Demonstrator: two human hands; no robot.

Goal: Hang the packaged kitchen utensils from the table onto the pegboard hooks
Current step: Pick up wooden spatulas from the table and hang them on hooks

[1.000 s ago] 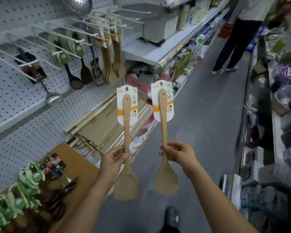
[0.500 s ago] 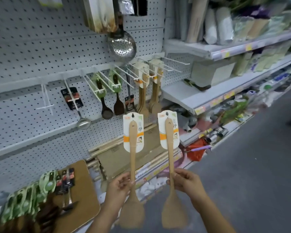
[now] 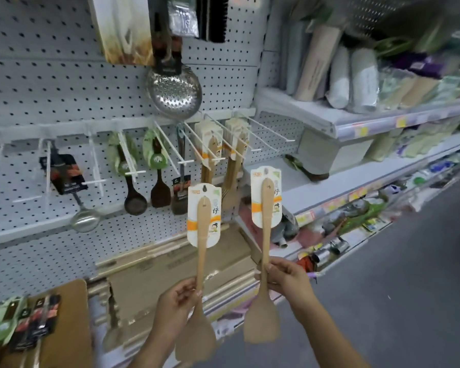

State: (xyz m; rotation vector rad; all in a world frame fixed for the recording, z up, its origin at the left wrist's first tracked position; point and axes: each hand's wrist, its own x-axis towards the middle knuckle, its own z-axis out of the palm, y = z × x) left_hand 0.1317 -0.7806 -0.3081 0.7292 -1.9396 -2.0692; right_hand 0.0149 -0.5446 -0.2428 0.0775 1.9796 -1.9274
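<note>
Right spatula [image 3: 266, 221] now stands higher than left spatula [image 3: 203, 235].

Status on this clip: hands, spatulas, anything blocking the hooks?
Left hand grips left spatula, right hand grips right spatula. Both upright, short of the hooks, not hung. Nothing between.

Your left hand [image 3: 179, 301] gripped the left spatula [image 3: 203, 221] low on its handle, and your right hand [image 3: 287, 280] gripped the right spatula [image 3: 266, 208] beside it, a little higher. Both stood handle up in front of the pegboard [image 3: 64, 88]. Behind them a row of hooks [image 3: 218, 147] jutted from the board, with hung spatulas [image 3: 210, 158] just behind yours and a ladle [image 3: 85, 221] far to the left. A skimmer [image 3: 173, 94] hung above the row. The table [image 3: 64, 328] sat at your lower left, carrying more packaged utensils [image 3: 16, 325]. Shelves [image 3: 356, 120] ran to the right of the board.
</note>
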